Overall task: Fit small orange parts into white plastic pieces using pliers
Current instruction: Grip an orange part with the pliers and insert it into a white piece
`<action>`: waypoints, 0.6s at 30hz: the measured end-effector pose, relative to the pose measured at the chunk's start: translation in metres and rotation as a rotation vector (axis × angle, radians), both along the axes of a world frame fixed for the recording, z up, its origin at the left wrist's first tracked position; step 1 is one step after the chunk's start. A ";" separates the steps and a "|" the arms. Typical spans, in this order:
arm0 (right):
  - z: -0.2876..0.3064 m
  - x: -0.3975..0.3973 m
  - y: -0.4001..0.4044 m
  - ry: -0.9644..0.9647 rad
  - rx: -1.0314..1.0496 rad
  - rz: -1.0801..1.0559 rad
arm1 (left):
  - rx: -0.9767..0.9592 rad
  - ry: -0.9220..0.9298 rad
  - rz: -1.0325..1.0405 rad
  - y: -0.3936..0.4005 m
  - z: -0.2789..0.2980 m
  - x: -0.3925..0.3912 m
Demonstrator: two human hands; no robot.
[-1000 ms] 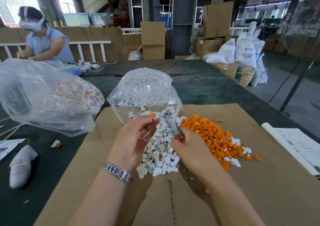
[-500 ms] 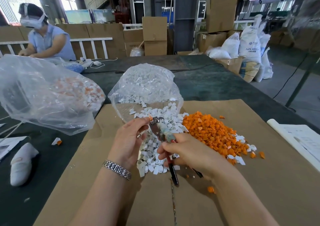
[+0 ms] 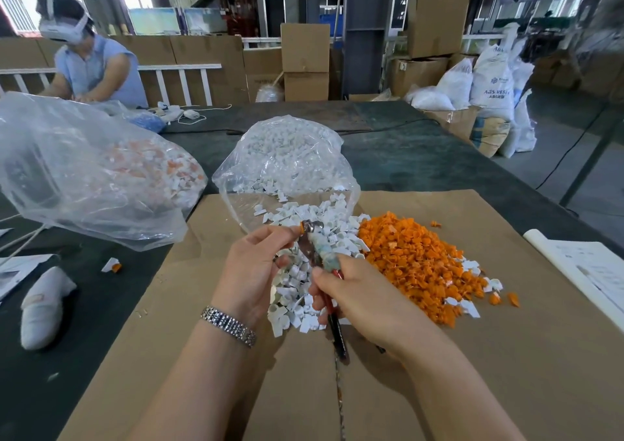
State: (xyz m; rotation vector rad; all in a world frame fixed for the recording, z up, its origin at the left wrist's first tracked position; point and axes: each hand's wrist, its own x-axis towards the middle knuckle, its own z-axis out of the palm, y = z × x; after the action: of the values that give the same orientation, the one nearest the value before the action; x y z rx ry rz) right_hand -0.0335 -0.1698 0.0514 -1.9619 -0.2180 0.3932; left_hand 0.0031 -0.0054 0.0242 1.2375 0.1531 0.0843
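- While the right hand (image 3: 358,302) grips the pliers (image 3: 319,254) by the handles, fingers curled round them, the tool tips point up and away, right at the left hand's fingertips.
- Left hand (image 3: 251,271) is pinching a tiny piece (image 3: 301,229) between thumb and fingers, held against the tip of the pliers. I can see a bit of orange on it, but it's too small to tell much more.
- Pliers have a pale wrapped bit in the middle and red and black handles poking out below the right hand.
- Both hands are up over the heap of white pieces (image 3: 314,238), which spills out of a clear bag (image 3: 287,156) onto the cardboard sheet (image 3: 506,356).
- Pile of orange parts (image 3: 412,261) sits just right of the white heap, touching it, with a few white ones mixed in along its right edge.
- Silver watch band (image 3: 229,325) on the left wrist.
- Bigger clear bag (image 3: 84,177) off to the left on the dark table (image 3: 405,156), with mixed white and orange pieces inside.
- One loose white-and-orange piece (image 3: 112,266) on the table near the cardboard's left edge.
- Another person (image 3: 91,62) in a headset sits at the far left end of the table.
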 end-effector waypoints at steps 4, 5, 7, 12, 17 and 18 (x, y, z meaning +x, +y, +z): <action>-0.002 -0.002 0.002 -0.023 -0.009 -0.028 | 0.003 0.007 0.011 -0.003 -0.001 -0.001; -0.002 -0.003 0.002 -0.031 -0.023 -0.032 | 0.001 0.014 0.011 -0.004 -0.001 -0.001; -0.004 -0.003 0.004 -0.051 -0.058 -0.043 | -0.015 0.029 0.012 -0.005 -0.002 -0.001; -0.008 -0.005 0.012 -0.062 -0.079 -0.100 | -0.037 0.040 0.027 -0.008 -0.004 0.001; -0.010 -0.006 0.018 -0.101 -0.127 -0.148 | -0.043 0.052 0.028 -0.011 -0.007 0.002; -0.010 -0.006 0.017 -0.093 -0.125 -0.145 | -0.047 0.056 0.030 -0.012 -0.007 0.002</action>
State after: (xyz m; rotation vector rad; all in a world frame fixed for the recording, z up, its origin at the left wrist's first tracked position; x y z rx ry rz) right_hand -0.0395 -0.1526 0.0414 -2.1065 -0.1116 0.2257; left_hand 0.0055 -0.0169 0.0170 1.1910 0.2218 0.0717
